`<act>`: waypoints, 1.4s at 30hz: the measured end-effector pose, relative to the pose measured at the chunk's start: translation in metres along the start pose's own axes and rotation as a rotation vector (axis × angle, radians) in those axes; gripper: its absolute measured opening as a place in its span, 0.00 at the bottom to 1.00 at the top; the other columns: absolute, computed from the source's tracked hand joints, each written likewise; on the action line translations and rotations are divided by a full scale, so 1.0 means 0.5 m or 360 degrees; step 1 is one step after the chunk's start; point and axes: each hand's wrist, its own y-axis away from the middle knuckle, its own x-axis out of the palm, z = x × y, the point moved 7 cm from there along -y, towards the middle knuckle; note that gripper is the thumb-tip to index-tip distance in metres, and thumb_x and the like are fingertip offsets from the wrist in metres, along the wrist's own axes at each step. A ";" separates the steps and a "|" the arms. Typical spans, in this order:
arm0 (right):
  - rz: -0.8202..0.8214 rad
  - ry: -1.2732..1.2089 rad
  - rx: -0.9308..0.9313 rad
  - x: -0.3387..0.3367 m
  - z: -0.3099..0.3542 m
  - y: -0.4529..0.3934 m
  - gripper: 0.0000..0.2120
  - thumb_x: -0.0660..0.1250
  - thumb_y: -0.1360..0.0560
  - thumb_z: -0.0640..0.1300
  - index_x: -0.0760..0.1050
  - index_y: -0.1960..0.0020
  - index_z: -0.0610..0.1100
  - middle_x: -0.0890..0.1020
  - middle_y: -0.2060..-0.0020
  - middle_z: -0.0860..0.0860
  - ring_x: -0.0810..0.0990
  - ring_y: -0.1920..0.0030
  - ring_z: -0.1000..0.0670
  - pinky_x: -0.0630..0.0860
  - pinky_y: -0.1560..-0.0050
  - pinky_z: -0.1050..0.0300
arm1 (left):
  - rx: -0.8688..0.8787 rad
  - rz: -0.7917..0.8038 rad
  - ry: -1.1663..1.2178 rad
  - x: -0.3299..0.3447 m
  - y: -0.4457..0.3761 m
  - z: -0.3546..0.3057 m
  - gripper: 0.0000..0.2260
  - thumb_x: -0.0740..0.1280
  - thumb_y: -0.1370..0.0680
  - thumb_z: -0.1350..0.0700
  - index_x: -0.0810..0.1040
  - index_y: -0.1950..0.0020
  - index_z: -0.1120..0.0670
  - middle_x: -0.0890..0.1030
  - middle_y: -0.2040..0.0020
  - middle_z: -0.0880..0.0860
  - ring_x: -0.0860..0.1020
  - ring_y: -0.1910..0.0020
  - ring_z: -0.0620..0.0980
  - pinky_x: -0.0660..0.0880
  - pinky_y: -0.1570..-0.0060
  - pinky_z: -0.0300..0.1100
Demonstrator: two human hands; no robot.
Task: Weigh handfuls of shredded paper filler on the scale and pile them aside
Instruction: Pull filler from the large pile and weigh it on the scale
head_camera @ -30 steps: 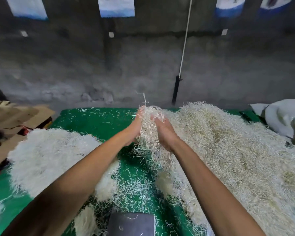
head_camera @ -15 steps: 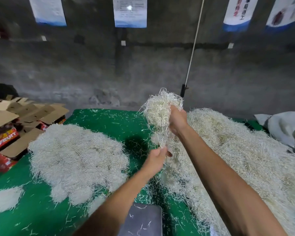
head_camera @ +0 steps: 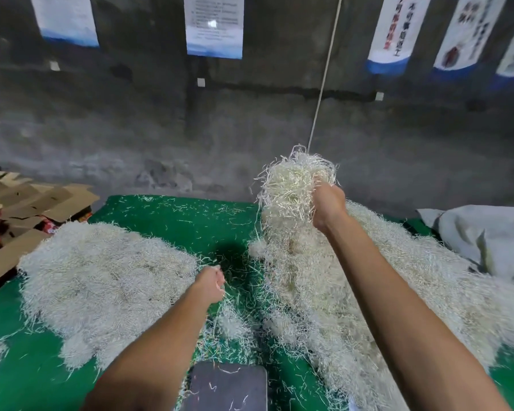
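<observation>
Head-camera view: a person's right hand (head_camera: pixel 328 204) grips a handful of shredded paper filler (head_camera: pixel 291 188), fingers curled round it, lifted above the large heap of filler (head_camera: pixel 383 292) that covers the right side of the green-covered bench (head_camera: pixel 172 221). Strands trail from the raised clump down to the heap. Lower and nearer, the left hand (head_camera: pixel 209 284) is closed with a few thin strands pinched in its fingers, over the bare green strip between the two heaps. A second, flatter pile of filler (head_camera: pixel 107 277) lies on the left of the bench. At the near edge sits the dark scale (head_camera: pixel 227 387), a few stray shreds on its plate. Flattened cardboard boxes (head_camera: pixel 27 209) lie far left; a grey sack (head_camera: pixel 487 238) lies far right.
</observation>
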 end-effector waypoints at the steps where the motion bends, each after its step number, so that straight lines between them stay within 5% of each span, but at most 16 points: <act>1: 0.0011 0.0014 0.0001 -0.001 -0.010 -0.004 0.23 0.61 0.16 0.38 0.63 0.22 0.38 0.73 0.57 0.51 0.64 0.68 0.57 0.61 0.72 0.64 | -0.0002 0.0064 0.0023 0.018 -0.003 0.000 0.21 0.49 0.13 0.61 0.57 0.20 0.65 0.60 0.20 0.63 0.59 0.21 0.60 0.55 0.22 0.52; 5: 0.0153 0.0160 0.0008 0.020 -0.063 -0.013 0.23 0.57 0.16 0.37 0.61 0.21 0.38 0.74 0.51 0.51 0.66 0.69 0.57 0.65 0.76 0.67 | 0.0039 0.0710 -0.0471 0.134 0.022 -0.041 0.12 0.57 0.14 0.58 0.73 0.37 0.63 0.76 0.36 0.60 0.74 0.36 0.57 0.65 0.26 0.57; 8: 0.0207 0.0140 0.0029 0.026 -0.097 -0.005 0.18 0.58 0.17 0.36 0.68 0.29 0.34 0.75 0.32 0.44 0.74 0.55 0.56 0.77 0.48 0.58 | 0.0505 0.0494 -0.1506 0.153 0.014 -0.084 0.07 0.68 0.20 0.62 0.76 0.42 0.57 0.78 0.50 0.51 0.77 0.52 0.47 0.75 0.34 0.51; 10: 0.0264 0.0144 0.0041 0.024 -0.120 0.010 0.14 0.61 0.18 0.38 0.72 0.34 0.35 0.75 0.32 0.43 0.76 0.39 0.48 0.67 0.26 0.39 | 0.0639 0.0419 -0.1846 0.143 0.015 -0.105 0.22 0.74 0.24 0.59 0.73 0.32 0.57 0.76 0.49 0.47 0.78 0.48 0.47 0.72 0.36 0.46; 14: 0.0397 0.0205 0.0092 0.010 -0.182 0.044 0.30 0.62 0.17 0.48 0.56 0.19 0.43 0.61 0.20 0.44 0.61 0.22 0.39 0.57 0.23 0.33 | 0.0560 0.0451 -0.2195 0.072 0.023 -0.079 0.32 0.77 0.27 0.57 0.68 0.25 0.55 0.75 0.32 0.53 0.76 0.38 0.53 0.75 0.39 0.47; 16: 0.0468 0.0304 0.0140 0.005 -0.229 0.068 0.27 0.62 0.17 0.52 0.62 0.21 0.43 0.63 0.21 0.44 0.62 0.22 0.38 0.58 0.23 0.33 | 0.0459 0.0462 -0.1980 0.024 0.029 -0.046 0.25 0.71 0.23 0.61 0.71 0.28 0.52 0.77 0.34 0.51 0.79 0.42 0.51 0.79 0.49 0.42; 19: 0.0610 0.0434 0.0255 -0.001 -0.318 0.114 0.29 0.58 0.16 0.55 0.59 0.19 0.45 0.61 0.20 0.44 0.60 0.21 0.38 0.57 0.24 0.33 | 0.0173 0.0348 -0.0954 -0.058 0.052 0.018 0.11 0.62 0.18 0.58 0.73 0.36 0.49 0.79 0.44 0.53 0.84 0.49 0.54 0.82 0.47 0.57; 22: 0.0732 0.0594 0.0386 -0.004 -0.419 0.161 0.24 0.54 0.13 0.49 0.59 0.19 0.42 0.63 0.21 0.43 0.65 0.23 0.41 0.65 0.25 0.40 | -0.0185 0.0537 -0.0150 -0.110 0.064 0.111 0.30 0.59 0.19 0.43 0.58 0.21 0.54 0.61 0.23 0.54 0.63 0.24 0.64 0.63 0.29 0.67; 24: 0.0775 0.0687 0.0465 -0.010 -0.485 0.187 0.15 0.54 0.13 0.43 0.68 0.28 0.43 0.78 0.37 0.44 0.82 0.46 0.55 0.83 0.53 0.61 | -0.0251 0.0571 0.0015 -0.137 0.082 0.156 0.44 0.61 0.22 0.31 0.43 0.17 0.50 0.44 0.19 0.51 0.47 0.20 0.61 0.50 0.25 0.64; 26: 0.0762 0.0891 0.0483 -0.028 -0.534 0.210 0.07 0.55 0.13 0.44 0.69 0.38 0.48 0.75 0.62 0.50 0.72 0.72 0.58 0.70 0.77 0.65 | -0.0170 0.0523 -0.0125 -0.163 0.102 0.189 0.42 0.71 0.26 0.37 0.55 0.18 0.48 0.44 0.18 0.51 0.48 0.19 0.59 0.53 0.24 0.61; 28: 0.0754 0.1015 0.0450 -0.044 -0.572 0.220 0.11 0.58 0.14 0.47 0.69 0.33 0.46 0.74 0.56 0.49 0.72 0.65 0.55 0.74 0.70 0.59 | -0.0068 0.0317 -0.0289 -0.201 0.108 0.219 0.35 0.75 0.28 0.49 0.66 0.25 0.50 0.53 0.18 0.55 0.55 0.20 0.58 0.60 0.26 0.56; 31: 0.0592 0.1038 0.0330 -0.081 -0.601 0.222 0.28 0.60 0.15 0.43 0.56 0.19 0.38 0.70 0.27 0.38 0.77 0.41 0.44 0.78 0.42 0.50 | 0.0017 -0.0041 -0.0538 -0.270 0.105 0.258 0.36 0.76 0.27 0.47 0.65 0.24 0.55 0.66 0.23 0.58 0.68 0.27 0.58 0.70 0.32 0.51; 33: 0.0547 0.1023 0.0374 -0.112 -0.623 0.237 0.23 0.61 0.15 0.43 0.63 0.23 0.35 0.77 0.37 0.38 0.80 0.49 0.46 0.81 0.48 0.52 | 0.0064 -0.0220 -0.0790 -0.305 0.106 0.278 0.41 0.76 0.28 0.39 0.65 0.23 0.56 0.70 0.26 0.58 0.76 0.39 0.56 0.76 0.37 0.51; 36: 0.0700 0.1054 0.0476 -0.158 -0.663 0.257 0.10 0.61 0.17 0.41 0.76 0.50 0.36 0.76 0.62 0.47 0.73 0.64 0.50 0.72 0.61 0.54 | 0.0122 -0.0259 -0.1116 -0.330 0.109 0.303 0.44 0.74 0.31 0.32 0.68 0.24 0.57 0.74 0.28 0.58 0.76 0.34 0.57 0.70 0.29 0.55; 39: 0.0628 0.0952 0.0372 -0.213 -0.678 0.262 0.15 0.58 0.16 0.47 0.79 0.42 0.40 0.83 0.50 0.47 0.79 0.53 0.50 0.75 0.53 0.56 | 0.0156 -0.0095 -0.1292 -0.338 0.121 0.331 0.45 0.71 0.32 0.27 0.71 0.26 0.55 0.76 0.31 0.50 0.75 0.33 0.53 0.67 0.27 0.54; 42: 0.0337 0.0671 0.0316 -0.280 -0.711 0.272 0.18 0.54 0.15 0.49 0.78 0.33 0.45 0.80 0.38 0.50 0.77 0.39 0.50 0.67 0.32 0.50 | 0.0310 0.0021 -0.1188 -0.365 0.140 0.350 0.38 0.62 0.29 0.23 0.75 0.32 0.51 0.75 0.45 0.43 0.75 0.44 0.49 0.76 0.40 0.44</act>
